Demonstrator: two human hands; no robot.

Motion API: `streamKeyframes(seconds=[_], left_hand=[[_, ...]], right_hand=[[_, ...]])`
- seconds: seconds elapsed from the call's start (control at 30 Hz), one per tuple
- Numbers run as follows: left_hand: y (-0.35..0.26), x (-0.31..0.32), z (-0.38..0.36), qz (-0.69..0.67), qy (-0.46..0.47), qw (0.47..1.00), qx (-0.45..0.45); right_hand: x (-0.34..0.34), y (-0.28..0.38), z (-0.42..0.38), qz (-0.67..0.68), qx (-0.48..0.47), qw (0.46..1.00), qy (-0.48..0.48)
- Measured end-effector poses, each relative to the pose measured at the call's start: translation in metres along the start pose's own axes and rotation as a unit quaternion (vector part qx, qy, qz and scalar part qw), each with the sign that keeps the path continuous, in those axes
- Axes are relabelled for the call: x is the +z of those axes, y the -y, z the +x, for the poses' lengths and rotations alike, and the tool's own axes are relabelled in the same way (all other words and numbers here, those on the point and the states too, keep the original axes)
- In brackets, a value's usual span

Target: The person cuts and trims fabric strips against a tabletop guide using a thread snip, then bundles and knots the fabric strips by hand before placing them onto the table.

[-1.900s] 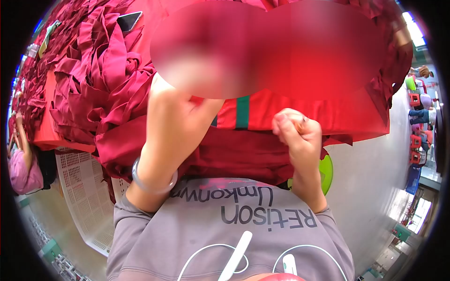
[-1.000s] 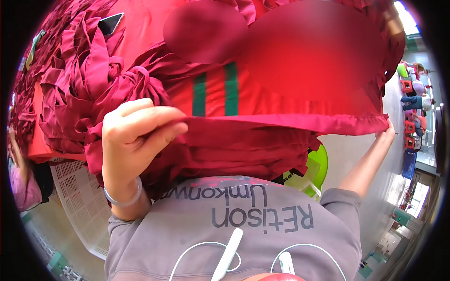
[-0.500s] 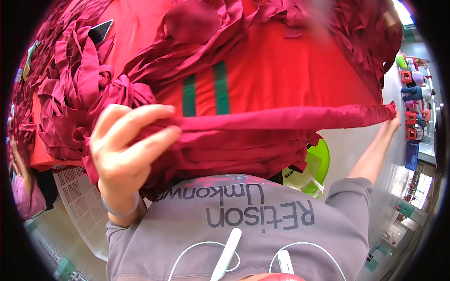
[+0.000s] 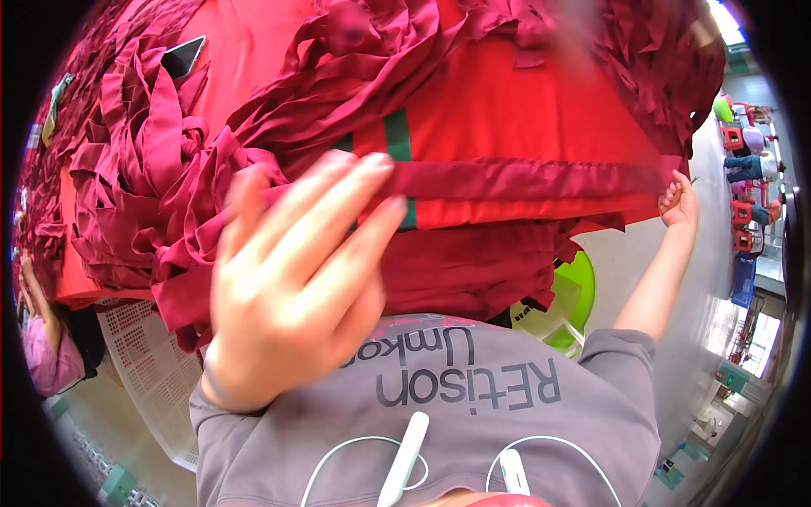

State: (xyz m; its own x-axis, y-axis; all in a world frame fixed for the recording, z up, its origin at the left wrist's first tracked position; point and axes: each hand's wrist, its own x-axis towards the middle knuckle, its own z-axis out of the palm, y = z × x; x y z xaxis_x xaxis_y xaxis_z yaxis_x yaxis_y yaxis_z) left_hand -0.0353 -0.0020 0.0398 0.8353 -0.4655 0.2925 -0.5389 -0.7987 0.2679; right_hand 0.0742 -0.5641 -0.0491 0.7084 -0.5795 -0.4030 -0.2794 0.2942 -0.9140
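Note:
A long maroon fabric strip point(image 4: 541, 179) stretches across a red cloth point(image 4: 524, 101) with green bands. Over its left part is my left hand point(image 4: 296, 279), back up, fingers stretched out and smeared by motion; whether it touches the strip is hard to tell. My right hand point(image 4: 678, 203) is at the far right, just below the strip's end, with fingers curled in. A small dark tip shows beside its fingers, too small to name. Heaped maroon strips point(image 4: 152, 177) lie left of my left hand, and more maroon fabric point(image 4: 473, 270) hangs at the table's near edge.
A phone point(image 4: 184, 57) rests among the strips at upper left. Below the table edge are a green container point(image 4: 579, 287) and a white perforated basket point(image 4: 144, 355). Another person's pink sleeve point(image 4: 55, 359) is at far left. People and red stools point(image 4: 731, 139) are in the right background.
The strip has moved away from my body and now lies flatter on the red cloth. My left hand has shifted right with fingers extended; my right hand has moved slightly left and curled.

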Motion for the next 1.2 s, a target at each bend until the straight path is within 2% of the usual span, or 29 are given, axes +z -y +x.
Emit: streamKeyframes(seconds=[0.07, 0.13, 0.2, 0.23, 0.33, 0.4, 0.43, 0.47, 0.53, 0.57, 0.63, 0.67, 0.7, 0.73, 0.77, 0.8, 0.83, 0.87, 0.93, 1.0, 1.03, 1.07, 1.1, 1.13, 1.2], left_hand=[[0.009, 0.039, 0.018, -0.033, -0.023, 0.999, -0.029], [0.027, 0.077, 0.030, 0.043, -0.053, 0.995, -0.072], [0.029, 0.081, 0.028, 0.094, 0.017, 0.991, -0.096], [0.026, 0.076, 0.026, 0.094, 0.011, 0.992, -0.085], [0.020, 0.061, 0.022, 0.060, 0.073, 0.992, -0.086], [0.019, 0.056, 0.018, 0.012, 0.050, 0.994, -0.100], [0.021, 0.057, 0.017, -0.016, -0.012, 0.998, -0.066], [0.023, 0.057, 0.017, -0.017, -0.011, 0.998, -0.061], [0.025, 0.057, 0.017, -0.184, -0.040, 0.976, -0.107], [0.026, 0.055, 0.015, -0.227, -0.034, 0.966, -0.117], [0.025, 0.046, 0.011, -0.264, -0.002, 0.954, -0.144], [0.025, 0.041, 0.009, -0.301, 0.030, 0.937, -0.173], [0.025, 0.033, 0.009, -0.330, 0.078, 0.918, -0.204], [0.029, 0.030, 0.007, -0.333, 0.077, 0.917, -0.203], [0.035, 0.028, 0.004, -0.366, 0.093, 0.912, -0.162], [0.041, 0.024, 0.001, -0.397, 0.111, 0.903, -0.119], [0.044, 0.011, 0.003, -0.399, 0.132, 0.893, -0.161], [0.046, 0.011, 0.000, -0.409, 0.057, 0.897, -0.158], [0.046, 0.012, 0.005, -0.319, -0.043, 0.939, -0.118], [0.043, -0.005, 0.006, -0.309, -0.011, 0.942, -0.132], [0.043, -0.010, 0.006, -0.330, 0.051, 0.936, -0.107], [0.043, -0.015, 0.006, -0.349, 0.115, 0.926, -0.081], [0.044, -0.018, 0.004, -0.358, 0.156, 0.913, -0.114], [0.048, -0.017, 0.003, -0.358, 0.158, 0.914, -0.111], [0.054, -0.014, 0.001, -0.275, 0.167, 0.947, -0.013]], right_hand=[[0.011, 0.003, -0.004, -0.013, 0.009, 1.000, -0.025], [0.023, 0.003, -0.004, -0.052, 0.013, 0.995, -0.083], [0.030, 0.005, -0.007, -0.118, -0.020, 0.986, -0.113], [0.027, 0.007, -0.003, -0.133, -0.040, 0.984, -0.111], [0.015, 0.011, 0.011, -0.151, -0.065, 0.982, -0.093], [0.020, 0.014, 0.015, -0.181, -0.082, 0.973, -0.113], [0.022, 0.012, 0.025, -0.206, -0.115, 0.959, -0.157], [0.023, 0.009, 0.034, -0.202, -0.155, 0.954, -0.157], [0.011, 0.001, 0.070, -0.254, -0.248, 0.914, -0.198], [0.003, 0.003, 0.075, -0.253, -0.247, 0.914, -0.199], [0.012, 0.016, 0.045, -0.255, -0.110, 0.938, -0.207], [0.005, 0.014, 0.049, -0.256, -0.110, 0.938, -0.208], [-0.003, 0.014, 0.049, -0.097, -0.114, 0.975, -0.163], [-0.009, 0.016, 0.050, 0.063, -0.118, 0.984, -0.114], [-0.016, 0.019, 0.050, 0.108, -0.079, 0.986, -0.095], [-0.018, 0.019, 0.046, 0.107, -0.079, 0.986, -0.096], [-0.020, 0.019, 0.041, 0.113, -0.076, 0.987, -0.080], [-0.021, 0.018, 0.038, 0.120, -0.072, 0.988, -0.064], [-0.028, 0.018, 0.039, 0.127, -0.072, 0.988, -0.056], [-0.034, 0.018, 0.034, 0.150, -0.101, 0.982, -0.056], [-0.039, 0.019, 0.028, 0.159, -0.121, 0.979, 0.042], [-0.037, 0.020, 0.028, 0.160, -0.123, 0.979, 0.041], [-0.029, 0.020, 0.023, 0.189, -0.155, 0.970, -0.013], [-0.025, 0.021, 0.021, 0.218, -0.187, 0.955, -0.068], [-0.036, 0.023, 0.029, 0.208, -0.177, 0.959, -0.071]])
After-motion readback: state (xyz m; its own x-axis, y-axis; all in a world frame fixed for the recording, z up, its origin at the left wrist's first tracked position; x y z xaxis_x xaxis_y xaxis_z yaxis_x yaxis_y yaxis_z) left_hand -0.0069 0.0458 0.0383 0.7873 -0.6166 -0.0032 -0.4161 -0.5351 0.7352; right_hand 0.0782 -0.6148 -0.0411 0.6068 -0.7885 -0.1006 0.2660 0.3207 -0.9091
